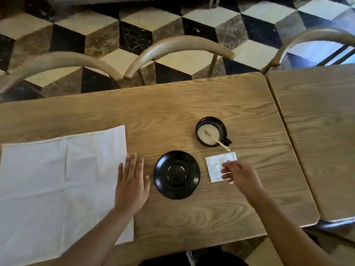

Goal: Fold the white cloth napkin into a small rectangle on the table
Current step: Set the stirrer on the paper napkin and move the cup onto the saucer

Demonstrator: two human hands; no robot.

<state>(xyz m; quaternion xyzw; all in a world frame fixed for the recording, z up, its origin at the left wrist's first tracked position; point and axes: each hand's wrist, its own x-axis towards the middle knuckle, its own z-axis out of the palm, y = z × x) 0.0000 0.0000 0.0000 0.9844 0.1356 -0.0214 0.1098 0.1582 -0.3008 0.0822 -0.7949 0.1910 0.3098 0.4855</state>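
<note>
A large white cloth napkin [57,187] lies spread flat over the left part of the wooden table [172,104], with faint crease lines across it. My left hand [132,187] lies flat, fingers straight, at the napkin's right edge, partly on the cloth and partly on the wood. My right hand [238,175] is further right, its fingers curled over a small white square packet [217,166] that lies on the table; whether the fingers pinch it is unclear.
An empty black saucer [176,174] sits between my hands. Behind it a black cup [211,134] holds a pale drink and a wooden stirrer [221,144]. Curved chair backs [176,48] stand along the far edge. A second table [317,131] adjoins on the right.
</note>
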